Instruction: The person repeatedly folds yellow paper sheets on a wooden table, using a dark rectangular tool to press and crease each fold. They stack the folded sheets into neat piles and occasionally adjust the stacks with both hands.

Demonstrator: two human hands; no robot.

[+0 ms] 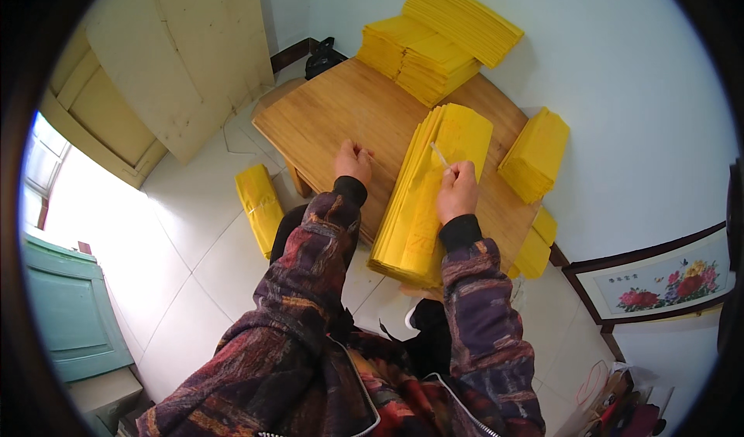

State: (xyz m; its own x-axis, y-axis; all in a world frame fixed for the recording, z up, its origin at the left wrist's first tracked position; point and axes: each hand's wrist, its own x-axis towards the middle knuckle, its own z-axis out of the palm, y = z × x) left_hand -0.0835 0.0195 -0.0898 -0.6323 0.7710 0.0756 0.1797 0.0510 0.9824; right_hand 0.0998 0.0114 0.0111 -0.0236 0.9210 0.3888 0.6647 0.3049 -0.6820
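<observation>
A thick stack of yellow paper sheets lies aslant on the wooden table, its lower end at the table's near edge. My right hand is above the stack, its fingers closed on a thin whitish strip that sticks out toward the upper left. Whether the strip is string or something stiffer I cannot make out. To the left of the stack, over the bare wood, my left hand has its fingers pinched together. What it holds, if anything, is too small to name.
More yellow paper piles stand at the table's far side. Another yellow stack sits at the right edge by the wall. A tied yellow bundle is on the tiled floor at left. A framed flower picture leans at right.
</observation>
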